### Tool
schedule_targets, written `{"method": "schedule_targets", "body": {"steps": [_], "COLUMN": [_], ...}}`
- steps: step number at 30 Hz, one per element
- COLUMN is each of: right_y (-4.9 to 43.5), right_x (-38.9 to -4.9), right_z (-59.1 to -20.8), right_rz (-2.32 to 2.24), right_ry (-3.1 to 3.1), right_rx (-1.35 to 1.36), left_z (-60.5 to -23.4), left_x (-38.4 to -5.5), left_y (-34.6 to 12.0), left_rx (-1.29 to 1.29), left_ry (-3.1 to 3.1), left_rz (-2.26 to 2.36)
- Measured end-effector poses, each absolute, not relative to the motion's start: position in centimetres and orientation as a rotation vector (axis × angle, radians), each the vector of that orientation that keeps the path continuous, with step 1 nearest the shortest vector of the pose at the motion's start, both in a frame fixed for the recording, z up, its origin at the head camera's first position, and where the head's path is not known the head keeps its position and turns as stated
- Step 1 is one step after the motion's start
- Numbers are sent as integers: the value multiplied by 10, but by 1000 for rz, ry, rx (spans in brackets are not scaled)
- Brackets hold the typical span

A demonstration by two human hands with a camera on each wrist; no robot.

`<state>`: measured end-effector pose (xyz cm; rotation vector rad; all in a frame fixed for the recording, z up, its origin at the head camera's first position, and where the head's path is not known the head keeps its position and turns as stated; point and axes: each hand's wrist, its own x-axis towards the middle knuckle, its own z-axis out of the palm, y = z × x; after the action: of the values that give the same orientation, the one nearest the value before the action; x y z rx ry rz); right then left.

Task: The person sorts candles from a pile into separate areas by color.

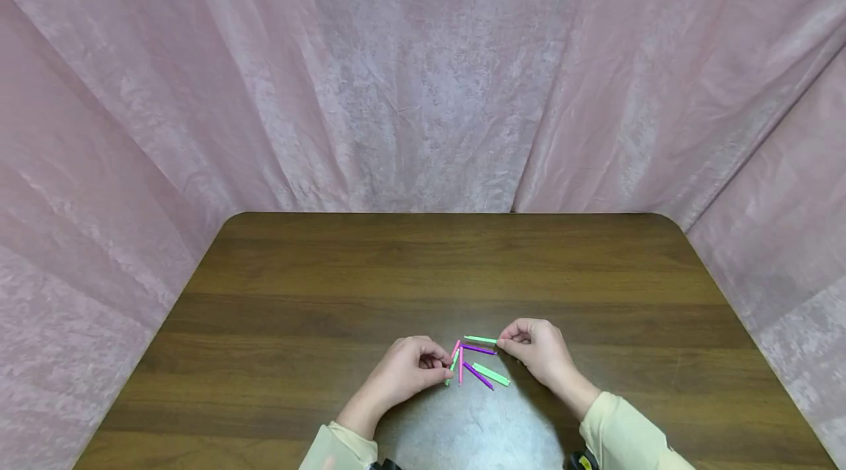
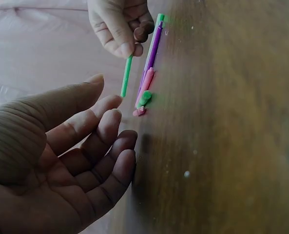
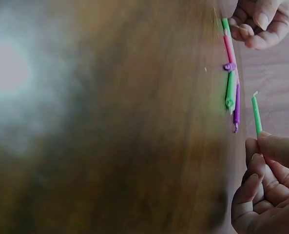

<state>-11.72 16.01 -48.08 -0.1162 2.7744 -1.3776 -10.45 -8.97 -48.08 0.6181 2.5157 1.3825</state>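
My right hand (image 1: 540, 354) pinches one end of a slim green candle (image 1: 480, 339) between thumb and fingertips. In the right wrist view a bent wick shows at the free tip of that candle (image 3: 256, 114), which is held up off the tabletop. My left hand (image 1: 413, 369) is beside the left end of a small group of candles. Seen from the left wrist, its thumb and fingers are apart with nothing between them. The group has pink candles (image 1: 460, 367), purple candles (image 1: 479, 376) and green candles (image 1: 491, 374), lying at various angles.
The candles lie on a brown wood-grain table (image 1: 297, 308) with rounded far corners. A bright light reflection spreads over its near middle. Pink velvety curtains (image 1: 423, 88) hang behind the table and at both sides.
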Motion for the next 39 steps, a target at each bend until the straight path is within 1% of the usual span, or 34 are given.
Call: {"method": "schedule_targets", "body": {"steps": [13, 19, 39], "right_y": [157, 153, 151], "right_x": [-137, -150, -168], "right_z": [-477, -476, -482], "right_rz": [-1332, -1304, -1275], "right_ry": [2779, 2805, 2803], "right_rx": [-147, -162, -184], "left_z": [-482, -482, -479], "left_x": [-104, -104, -99], "left_y": [-89, -90, -87], "left_rx": [650, 625, 628], "left_ry": [2550, 2546, 2587], "left_rz": [1359, 1366, 1323]}}
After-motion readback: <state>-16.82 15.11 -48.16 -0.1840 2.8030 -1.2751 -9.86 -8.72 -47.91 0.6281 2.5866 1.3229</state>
